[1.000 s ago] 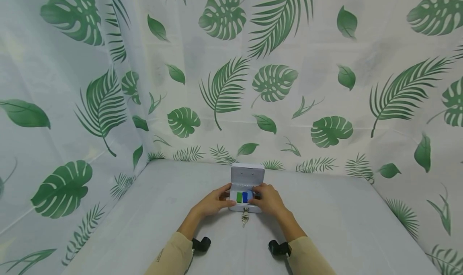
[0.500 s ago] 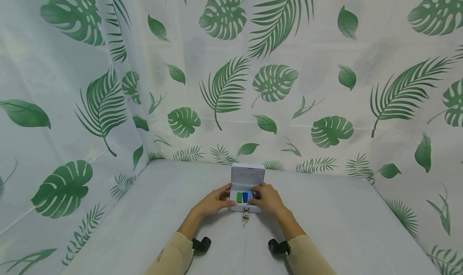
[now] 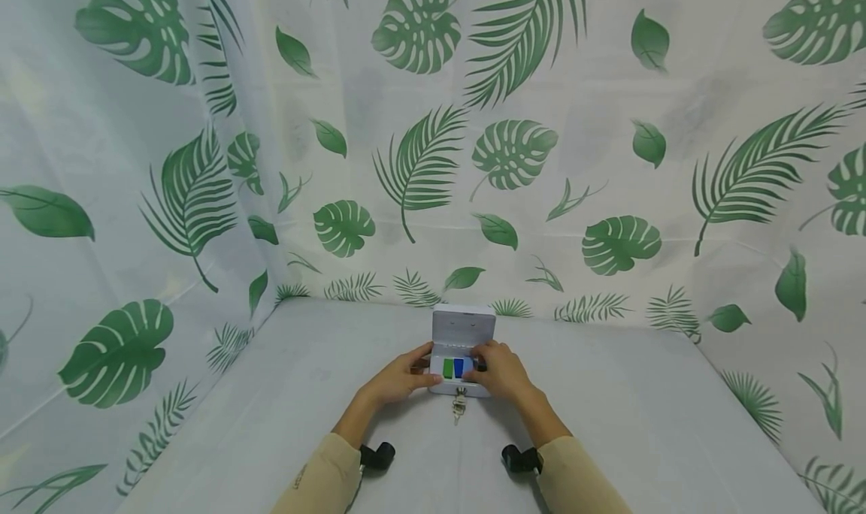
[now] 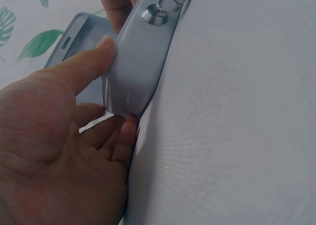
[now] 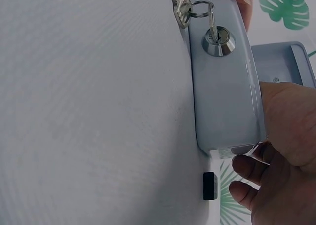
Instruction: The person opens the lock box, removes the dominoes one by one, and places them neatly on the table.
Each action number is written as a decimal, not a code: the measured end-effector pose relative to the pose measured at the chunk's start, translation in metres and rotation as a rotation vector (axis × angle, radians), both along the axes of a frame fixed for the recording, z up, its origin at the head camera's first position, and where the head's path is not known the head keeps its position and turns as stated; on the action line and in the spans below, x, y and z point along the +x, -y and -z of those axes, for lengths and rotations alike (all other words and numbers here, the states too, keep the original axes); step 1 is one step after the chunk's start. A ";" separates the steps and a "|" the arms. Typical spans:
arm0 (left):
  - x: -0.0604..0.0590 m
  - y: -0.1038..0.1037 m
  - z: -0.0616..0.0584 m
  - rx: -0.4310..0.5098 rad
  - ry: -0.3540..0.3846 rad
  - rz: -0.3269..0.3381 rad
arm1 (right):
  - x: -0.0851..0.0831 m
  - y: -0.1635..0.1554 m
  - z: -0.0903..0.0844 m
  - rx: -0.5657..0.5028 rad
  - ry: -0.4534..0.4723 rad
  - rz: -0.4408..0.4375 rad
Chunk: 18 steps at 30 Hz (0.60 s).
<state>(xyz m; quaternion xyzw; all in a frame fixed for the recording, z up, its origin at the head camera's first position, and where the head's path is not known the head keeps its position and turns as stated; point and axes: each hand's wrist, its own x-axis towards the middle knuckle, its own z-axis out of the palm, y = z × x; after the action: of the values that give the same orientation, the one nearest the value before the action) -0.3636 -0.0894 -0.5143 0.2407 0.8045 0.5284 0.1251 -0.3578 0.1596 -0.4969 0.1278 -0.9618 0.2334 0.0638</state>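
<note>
A small grey cash box stands on the table with its lid raised upright. Inside lie a green piece and a blue piece. A key sits in the front lock, with further keys hanging from its ring onto the table. My left hand grips the box's left end, thumb on the front face and fingers curled at the side. My right hand holds the right end, its fingers curled beside the corner.
The table is covered in a pale grey cloth. A leaf-print curtain closes it in at the back and on both sides. Black wrist cameras sit on my sleeves. A small black tab shows beside the box's right end.
</note>
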 end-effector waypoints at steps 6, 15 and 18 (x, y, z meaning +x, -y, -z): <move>0.001 0.000 -0.001 0.000 0.003 0.004 | 0.000 0.001 -0.001 0.020 0.001 -0.003; -0.001 0.000 0.001 -0.004 -0.002 0.010 | 0.000 0.001 -0.001 0.029 -0.019 -0.013; -0.001 -0.001 0.001 -0.009 -0.005 0.007 | 0.000 0.001 -0.002 0.026 -0.020 -0.016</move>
<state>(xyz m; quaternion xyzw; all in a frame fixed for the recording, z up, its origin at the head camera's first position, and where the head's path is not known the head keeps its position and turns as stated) -0.3642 -0.0889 -0.5155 0.2442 0.8063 0.5238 0.1258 -0.3574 0.1587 -0.4953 0.1387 -0.9631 0.2201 0.0696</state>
